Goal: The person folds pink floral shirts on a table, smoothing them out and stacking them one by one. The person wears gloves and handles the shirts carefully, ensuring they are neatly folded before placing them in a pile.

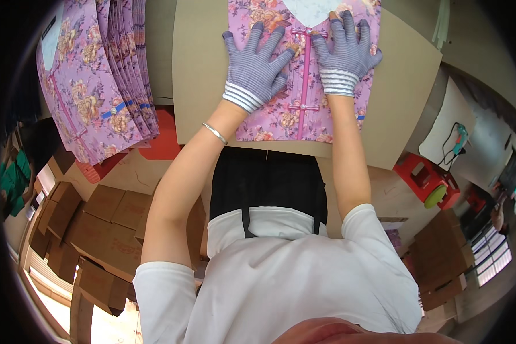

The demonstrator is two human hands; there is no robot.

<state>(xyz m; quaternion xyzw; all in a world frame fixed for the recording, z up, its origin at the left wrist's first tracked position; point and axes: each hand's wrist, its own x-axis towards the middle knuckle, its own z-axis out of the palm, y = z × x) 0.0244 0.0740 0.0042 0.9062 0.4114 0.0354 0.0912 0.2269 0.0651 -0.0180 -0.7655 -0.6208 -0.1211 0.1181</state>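
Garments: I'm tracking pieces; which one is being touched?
The garment on the board, under the left hand and right hand; the others form a stack at left.

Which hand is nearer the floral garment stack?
Left. The left hand rests on the flat garment, right of the stack; the right hand rests on that garment too, farther right.

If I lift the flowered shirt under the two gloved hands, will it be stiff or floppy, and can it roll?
The shirt looks like cloth, so it is probably floppy, though any stiffener inside would be hidden. Lying flat on the brown board, it seems unlikely to roll. Its flat shape suggests it is fairly light.
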